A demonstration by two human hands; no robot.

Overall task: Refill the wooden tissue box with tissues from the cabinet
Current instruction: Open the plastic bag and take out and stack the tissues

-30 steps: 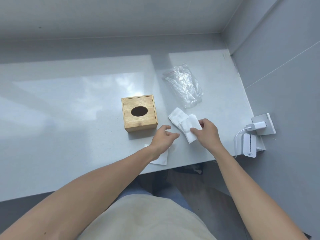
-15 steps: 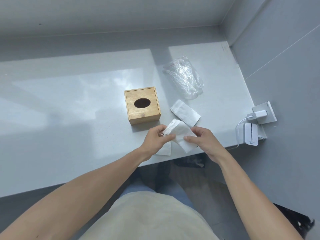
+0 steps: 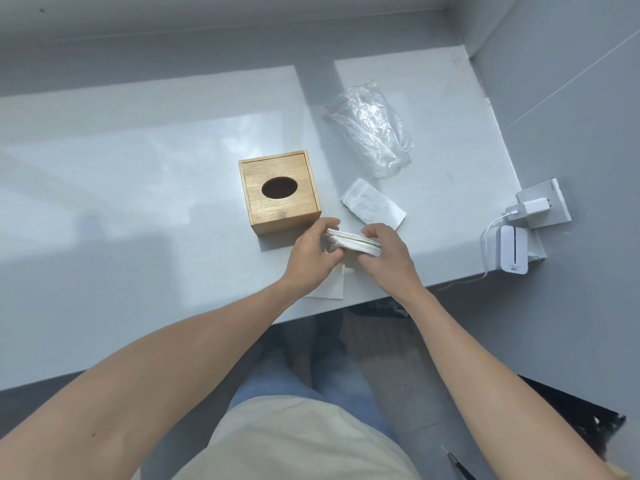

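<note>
A square wooden tissue box (image 3: 280,192) with a dark oval slot in its lid stands on the white counter (image 3: 138,202). Just in front of it and to its right, my left hand (image 3: 313,254) and my right hand (image 3: 389,254) both grip a flat stack of white tissues (image 3: 353,242), held a little above the counter by its two ends. A second folded bundle of tissues (image 3: 372,206) lies right of the box. A single flat tissue (image 3: 330,287) rests at the counter's front edge, partly under my left wrist.
A crumpled clear plastic bag (image 3: 372,129) lies behind the tissues. On the right wall a socket (image 3: 543,206) holds a white charger, and a small white device (image 3: 509,249) on a cable sits at the counter's right end. The counter's front edge runs under my forearms.
My right hand lifted a tissue bundle off the counter and my left hand joined it. The bundle is now folded flat into a compact stack between both hands, nearer the box.
</note>
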